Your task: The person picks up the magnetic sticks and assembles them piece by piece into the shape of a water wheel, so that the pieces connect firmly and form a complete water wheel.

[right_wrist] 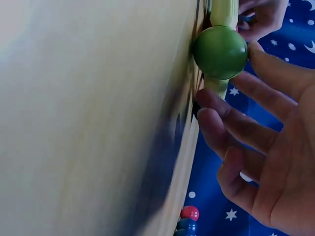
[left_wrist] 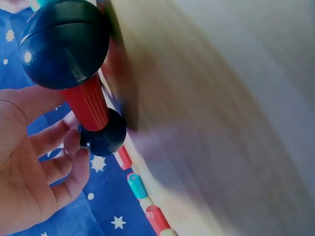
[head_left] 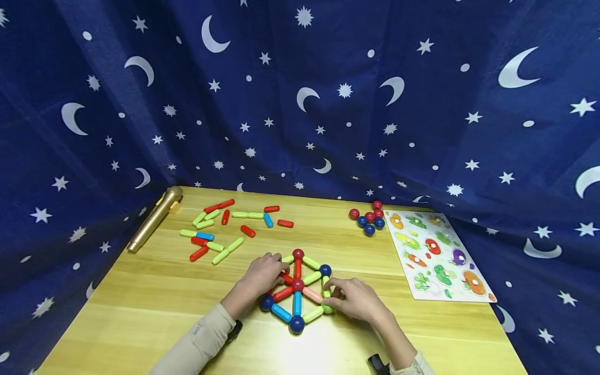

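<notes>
A wheel of magnetic sticks and balls lies on the table, with a red ball (head_left: 298,285) at its hub and sticks running out to the rim. At its left side, my left hand (head_left: 262,273) grips the rim. The left wrist view shows the thumb behind a red stick (left_wrist: 88,103) and curled fingers at a dark blue ball (left_wrist: 104,135); a larger-looking dark blue ball (left_wrist: 66,44) is nearer the camera. My right hand (head_left: 356,298) holds the right rim, thumb against a green ball (right_wrist: 220,52), fingers around the adjoining yellow-green stick (head_left: 326,284).
Loose red, blue and yellow-green sticks (head_left: 227,252) are scattered at the back left. Beside them lies a gold microphone (head_left: 155,219). Several red and blue balls (head_left: 369,230) cluster at the back right, near a vegetable picture board (head_left: 440,255). A starry blue curtain (head_left: 300,130) hangs behind the table.
</notes>
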`<state>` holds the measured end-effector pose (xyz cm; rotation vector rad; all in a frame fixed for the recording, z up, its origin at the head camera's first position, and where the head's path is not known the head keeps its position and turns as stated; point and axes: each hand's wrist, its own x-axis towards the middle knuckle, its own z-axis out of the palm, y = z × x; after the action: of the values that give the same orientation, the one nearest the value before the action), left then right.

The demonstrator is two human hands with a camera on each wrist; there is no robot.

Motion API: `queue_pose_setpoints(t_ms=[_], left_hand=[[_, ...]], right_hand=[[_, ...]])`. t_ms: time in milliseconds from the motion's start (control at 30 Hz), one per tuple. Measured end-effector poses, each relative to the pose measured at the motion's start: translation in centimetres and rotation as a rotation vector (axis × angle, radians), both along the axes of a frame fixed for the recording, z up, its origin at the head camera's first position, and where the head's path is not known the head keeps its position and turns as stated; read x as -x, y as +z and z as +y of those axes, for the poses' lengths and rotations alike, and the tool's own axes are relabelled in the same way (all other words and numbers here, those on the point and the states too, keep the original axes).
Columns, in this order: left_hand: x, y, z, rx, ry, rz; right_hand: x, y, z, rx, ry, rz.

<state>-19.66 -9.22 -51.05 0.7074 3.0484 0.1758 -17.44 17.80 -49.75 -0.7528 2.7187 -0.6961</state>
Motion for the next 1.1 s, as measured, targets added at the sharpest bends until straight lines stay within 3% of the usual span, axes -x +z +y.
queue_pose_setpoints(t_ms=[200,267,367,467,567,633,700,767,833,967,1100], left_hand=[[0.2,0.2,-0.1,-0.003,-0.02,-0.01],[0.6,0.4,-0.6,-0.072,-0.046,-0.067],[2.0,1.1,-2.8,-0.251,-0.072,-0.144],[3.5,2.0,-6.6,-0.351,0.028,-0.114],[4.1,2.3,-10.9,-0.285,0.224,-0.045],[3.8,2.1,-12.9,-0.236,0.338,-0.076],[3.2,1.6,-14.1,-0.206,0.397,-0.133],[2.5,0.9,-14.5,-0.198,0.422,-0.184],[1.8,0.2,-14.5,-0.186,0.42,-0.193],[1.1,-0.7,-13.9,-0.141,0.401,-0.119],[0.9,-0.5,-13.4,-0.052,0.383,-0.052]], right_hand=[[-0.4,0.0,0.0,0.001,0.07,0.023],[-0.3,0.1,-0.1,0.0,0.069,0.028],[-0.2,0.2,-0.1,-0.001,0.055,0.042],[-0.1,0.3,-0.2,-0.011,0.043,0.05],[-0.1,0.2,-0.2,-0.018,0.041,0.048],[-0.2,0.2,-0.1,-0.019,0.043,0.041],[-0.2,0.3,-0.1,-0.023,0.047,0.036],[-0.2,0.3,-0.1,-0.026,0.053,0.037],[-0.2,0.4,-0.1,-0.031,0.057,0.045],[0.0,0.4,-0.1,-0.03,0.058,0.056],[0.0,0.3,-0.1,-0.02,0.061,0.055]])
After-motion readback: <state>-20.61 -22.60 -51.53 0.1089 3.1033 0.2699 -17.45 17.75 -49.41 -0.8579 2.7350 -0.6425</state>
